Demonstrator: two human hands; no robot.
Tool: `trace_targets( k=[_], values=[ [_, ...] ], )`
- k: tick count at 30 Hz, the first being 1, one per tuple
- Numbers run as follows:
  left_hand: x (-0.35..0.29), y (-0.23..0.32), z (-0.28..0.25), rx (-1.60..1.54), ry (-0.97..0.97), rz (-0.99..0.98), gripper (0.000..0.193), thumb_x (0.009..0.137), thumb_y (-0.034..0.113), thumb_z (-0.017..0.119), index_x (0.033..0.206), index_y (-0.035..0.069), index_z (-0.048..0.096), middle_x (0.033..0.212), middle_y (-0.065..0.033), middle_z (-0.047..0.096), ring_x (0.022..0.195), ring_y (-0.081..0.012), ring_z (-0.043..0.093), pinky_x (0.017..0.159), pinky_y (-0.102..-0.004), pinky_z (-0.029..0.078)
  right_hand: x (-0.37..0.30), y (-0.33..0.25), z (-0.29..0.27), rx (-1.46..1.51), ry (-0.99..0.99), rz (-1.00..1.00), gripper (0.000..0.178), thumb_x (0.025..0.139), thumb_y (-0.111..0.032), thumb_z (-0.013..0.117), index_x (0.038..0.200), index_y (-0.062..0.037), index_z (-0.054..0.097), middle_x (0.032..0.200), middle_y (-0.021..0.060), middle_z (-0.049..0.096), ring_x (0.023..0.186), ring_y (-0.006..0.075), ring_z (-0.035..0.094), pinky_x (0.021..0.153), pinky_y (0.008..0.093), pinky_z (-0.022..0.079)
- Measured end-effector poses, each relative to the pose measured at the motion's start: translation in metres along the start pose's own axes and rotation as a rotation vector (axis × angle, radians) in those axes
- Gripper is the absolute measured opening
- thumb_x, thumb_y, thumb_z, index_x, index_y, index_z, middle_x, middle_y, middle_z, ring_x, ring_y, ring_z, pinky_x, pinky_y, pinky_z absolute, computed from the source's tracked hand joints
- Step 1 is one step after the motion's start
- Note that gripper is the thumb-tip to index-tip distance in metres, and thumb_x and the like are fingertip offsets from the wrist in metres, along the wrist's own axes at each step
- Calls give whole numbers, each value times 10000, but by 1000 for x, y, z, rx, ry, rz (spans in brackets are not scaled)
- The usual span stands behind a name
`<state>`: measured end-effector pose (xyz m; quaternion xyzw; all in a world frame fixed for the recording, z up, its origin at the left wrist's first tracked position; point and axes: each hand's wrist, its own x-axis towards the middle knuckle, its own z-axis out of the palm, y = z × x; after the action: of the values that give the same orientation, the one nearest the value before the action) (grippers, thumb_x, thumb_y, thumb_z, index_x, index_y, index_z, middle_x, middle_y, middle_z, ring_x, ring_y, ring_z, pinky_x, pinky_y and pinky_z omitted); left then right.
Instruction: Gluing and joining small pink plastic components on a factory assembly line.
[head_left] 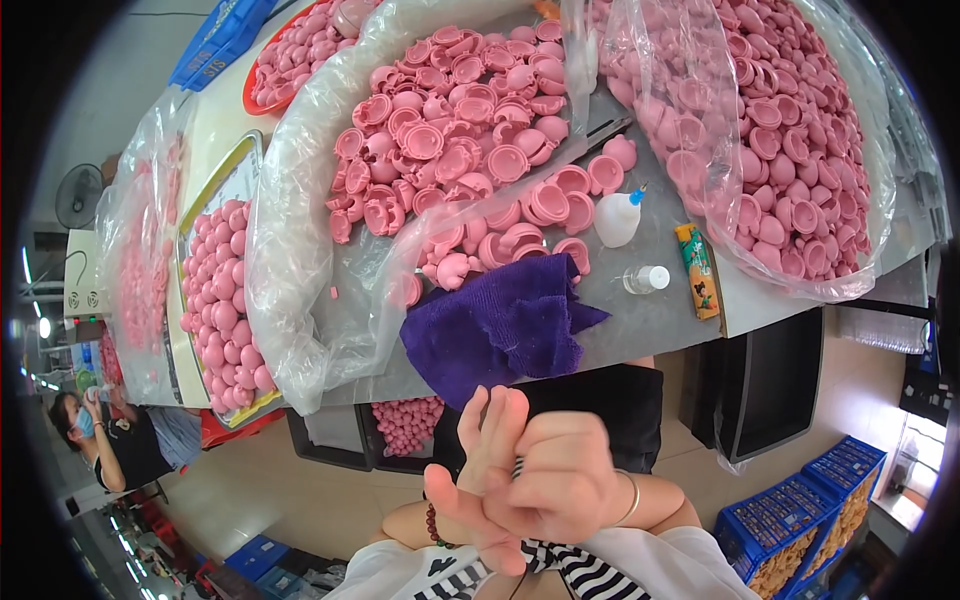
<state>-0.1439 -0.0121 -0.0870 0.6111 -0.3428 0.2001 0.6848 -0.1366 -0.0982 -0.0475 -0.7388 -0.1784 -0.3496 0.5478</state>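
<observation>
Both my hands are raised together in front of my body, just below the table edge. My left hand (474, 470) has its fingers stretched out and its thumb apart. My right hand (566, 474) is curled closed and presses against the left palm and fingers; what it may hold is hidden. A crumpled purple cloth (500, 320) lies nearest to them at the table's front edge. Behind it are pink round plastic half-shells (545, 205). To the cloth's right stand a white dropper bottle with a blue tip (618, 218) and a small clear bottle with a white cap (647, 279).
Clear plastic bags of pink shells (790, 150) lie at right and centre. A tray of pink balls (215, 300) is at left. A yellow-green packet (698, 270) lies near the edge. Black bins (770, 385) and blue crates (775, 530) stand below. Another person (125, 440) is far left.
</observation>
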Motion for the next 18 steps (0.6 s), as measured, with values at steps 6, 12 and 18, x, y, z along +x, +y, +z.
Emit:
trace_targets(
  k=[6,12,18],
  values=[
    [9,1,-6,-340,-49,-26,834,831,522,408,1369,-23,79,1394,-297,58,1294,-330,194,1036,-428,171,15,-4,14,-117,77,-26,210,631,53,599,827,71,525,910,148,489,785,374,553,702,431,518],
    [28,4,18,-557,159,22,897,827,580,394,1372,92,-125,1308,-414,-106,1268,-493,-64,1040,-525,1,-3,0,10,-90,-103,-38,336,734,38,448,1032,192,463,1070,289,506,1008,482,498,865,495,444],
    [29,18,4,-794,299,-240,1071,739,656,479,1334,119,-231,1278,-416,-194,1271,-476,-95,1054,-477,45,-11,-3,-5,18,-216,-29,304,705,27,477,988,82,575,1072,266,536,1037,428,510,905,474,411]
  ],
)
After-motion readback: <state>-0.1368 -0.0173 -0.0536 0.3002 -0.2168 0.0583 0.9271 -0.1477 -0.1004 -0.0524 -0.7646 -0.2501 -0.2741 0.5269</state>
